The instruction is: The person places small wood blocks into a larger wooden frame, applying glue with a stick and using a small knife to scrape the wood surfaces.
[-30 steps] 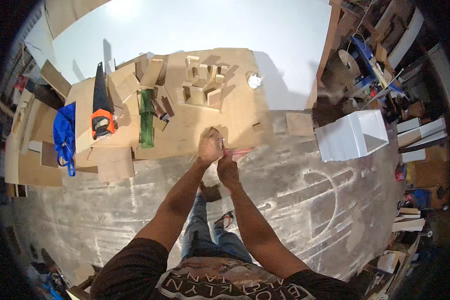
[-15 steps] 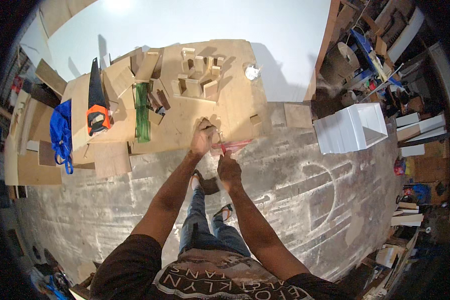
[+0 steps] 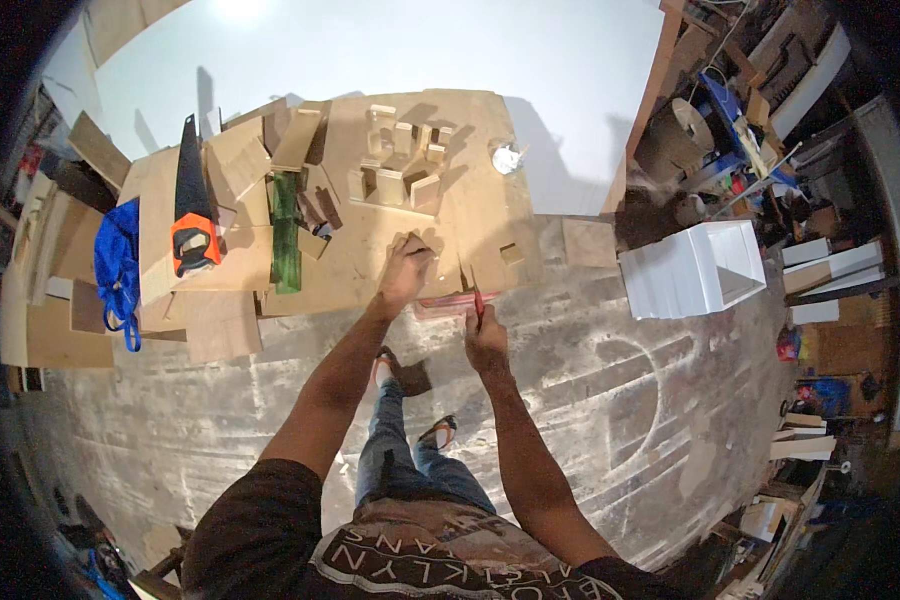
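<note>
My left hand (image 3: 405, 272) rests near the front edge of a plywood board (image 3: 355, 245), fingers pinched together. Whatever they may hold is too small to make out. My right hand (image 3: 487, 345) is closed round the red handle of a slim tool (image 3: 478, 297); its thin dark tip points away over the board, apart from my left hand. Its exact kind is not clear. Beneath the board's edge, between my hands, shows a reddish flat thing (image 3: 440, 306). Farther back on the board stand several small wooden blocks (image 3: 391, 186) on a thin wooden base.
On the left lie a handsaw (image 3: 194, 235) with an orange handle, a green strip (image 3: 286, 240), wood offcuts (image 3: 295, 135) and a blue bag (image 3: 120, 270). A crumpled white lump (image 3: 507, 158) sits back right. A white open box (image 3: 675, 275) stands right, near stacked scraps.
My right hand has moved right with the red-handled tool, away from my left hand. The left hand stays in nearly the same place.
</note>
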The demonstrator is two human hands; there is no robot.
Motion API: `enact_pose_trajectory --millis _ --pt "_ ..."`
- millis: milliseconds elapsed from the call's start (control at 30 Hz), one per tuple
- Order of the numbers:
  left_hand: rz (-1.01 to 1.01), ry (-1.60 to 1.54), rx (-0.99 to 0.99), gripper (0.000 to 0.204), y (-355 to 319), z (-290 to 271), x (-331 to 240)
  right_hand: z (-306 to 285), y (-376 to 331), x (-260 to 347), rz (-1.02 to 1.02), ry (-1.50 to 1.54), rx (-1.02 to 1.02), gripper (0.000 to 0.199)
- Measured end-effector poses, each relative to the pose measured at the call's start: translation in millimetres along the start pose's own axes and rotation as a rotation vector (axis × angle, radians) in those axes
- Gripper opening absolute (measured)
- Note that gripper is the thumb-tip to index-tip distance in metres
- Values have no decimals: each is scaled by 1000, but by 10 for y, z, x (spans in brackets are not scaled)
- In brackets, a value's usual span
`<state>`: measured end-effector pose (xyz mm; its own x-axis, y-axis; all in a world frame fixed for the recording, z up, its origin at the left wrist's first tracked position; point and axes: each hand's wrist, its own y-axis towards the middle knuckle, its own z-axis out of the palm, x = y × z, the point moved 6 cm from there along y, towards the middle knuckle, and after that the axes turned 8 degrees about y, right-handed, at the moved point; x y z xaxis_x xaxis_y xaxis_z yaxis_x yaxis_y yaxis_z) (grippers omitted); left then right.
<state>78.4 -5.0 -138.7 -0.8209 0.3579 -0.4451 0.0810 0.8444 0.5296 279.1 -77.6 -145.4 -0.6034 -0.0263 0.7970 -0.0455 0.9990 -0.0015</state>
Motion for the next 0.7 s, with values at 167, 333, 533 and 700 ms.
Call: enact_pose_trajectory --millis 167,333,533,700 --pt "-29 -76 -24 18 13 3 -9 -82 -195 -102 27 6 -14 26" --pt "-97 -138 35 14 48 122 211 -22 -272 -12 -7 -17 -6 28" --pt "-27 -113 16 10 102 108 133 258 21 1 -47 -125 286 37" --pt "-42 -159 10 8 98 55 164 224 282 -272 8 -138 397 44"
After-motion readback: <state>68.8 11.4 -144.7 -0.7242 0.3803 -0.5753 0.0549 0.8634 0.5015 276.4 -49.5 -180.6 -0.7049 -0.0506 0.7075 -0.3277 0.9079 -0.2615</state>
